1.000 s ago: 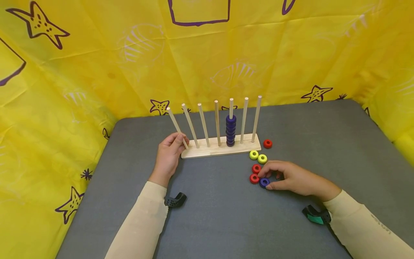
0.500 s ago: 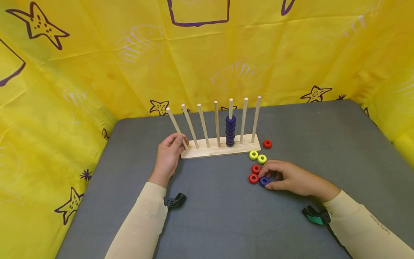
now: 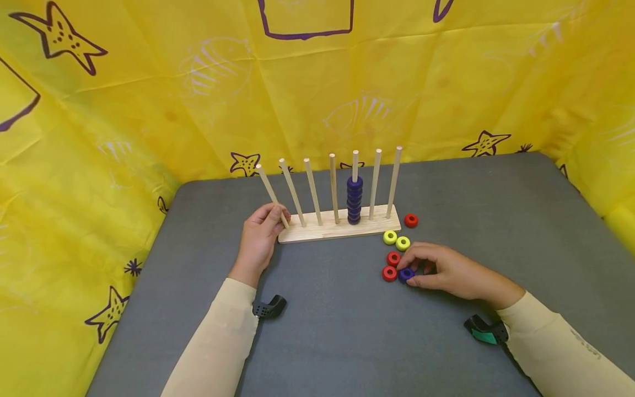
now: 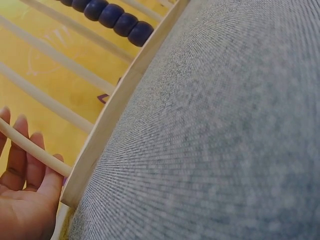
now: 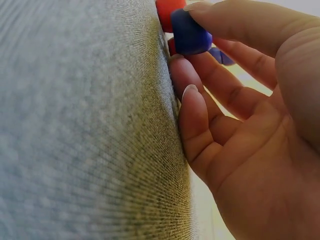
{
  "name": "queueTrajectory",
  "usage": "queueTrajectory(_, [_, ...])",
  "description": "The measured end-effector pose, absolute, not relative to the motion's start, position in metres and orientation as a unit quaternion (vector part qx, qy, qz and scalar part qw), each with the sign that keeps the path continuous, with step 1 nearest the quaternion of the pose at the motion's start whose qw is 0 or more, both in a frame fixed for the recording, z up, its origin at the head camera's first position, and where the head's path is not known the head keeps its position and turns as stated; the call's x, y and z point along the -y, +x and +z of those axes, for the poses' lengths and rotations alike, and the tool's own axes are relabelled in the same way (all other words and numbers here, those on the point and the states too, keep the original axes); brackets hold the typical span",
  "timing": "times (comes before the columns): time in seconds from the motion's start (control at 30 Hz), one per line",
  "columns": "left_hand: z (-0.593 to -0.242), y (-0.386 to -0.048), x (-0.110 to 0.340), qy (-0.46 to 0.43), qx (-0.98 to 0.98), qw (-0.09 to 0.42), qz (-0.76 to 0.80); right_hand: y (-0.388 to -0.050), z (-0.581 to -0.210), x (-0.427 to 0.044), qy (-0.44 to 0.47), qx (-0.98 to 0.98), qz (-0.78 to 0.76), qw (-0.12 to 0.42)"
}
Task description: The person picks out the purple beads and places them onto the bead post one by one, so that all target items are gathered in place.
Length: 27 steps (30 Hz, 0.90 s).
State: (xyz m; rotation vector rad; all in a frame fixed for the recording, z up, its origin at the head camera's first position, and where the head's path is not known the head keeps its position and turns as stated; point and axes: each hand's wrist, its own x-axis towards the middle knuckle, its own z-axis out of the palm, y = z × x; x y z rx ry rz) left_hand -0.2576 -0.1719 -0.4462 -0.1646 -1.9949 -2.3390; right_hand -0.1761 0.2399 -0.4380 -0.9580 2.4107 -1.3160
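Observation:
A wooden peg stand (image 3: pixel 322 232) with several upright pegs sits on the grey table. My left hand (image 3: pixel 258 237) grips the leftmost peg (image 3: pixel 270 190) low down, near the base's left end; the left wrist view shows its fingers (image 4: pixel 35 165) behind that peg. Dark blue rings (image 3: pixel 354 201) are stacked on one peg right of the middle. In front of the stand's right end, my right hand (image 3: pixel 444 271) pinches a blue ring (image 5: pixel 190 32) between thumb and fingers. Two red rings (image 3: pixel 389 273) lie just left of it.
Two yellow rings (image 3: pixel 403 243) lie by the stand's front right corner. Another red ring (image 3: pixel 410 220) lies right of the base. A yellow patterned cloth (image 3: pixel 307 88) hangs behind and beside the grey table (image 3: pixel 322 342).
The blue ring and my right fingers have shifted slightly away from me, toward the stand. My left hand keeps its place on the peg.

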Motion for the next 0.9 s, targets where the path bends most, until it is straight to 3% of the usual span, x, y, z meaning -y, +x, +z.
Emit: queueTrajectory(0.9, [-0.4443, -0.2561, 0.1706, -0.046, 0.626, 0.042, -0.777, -0.1752, -0.4295, -0.2405, -0.313, -0.822, -0.468, 0.085])
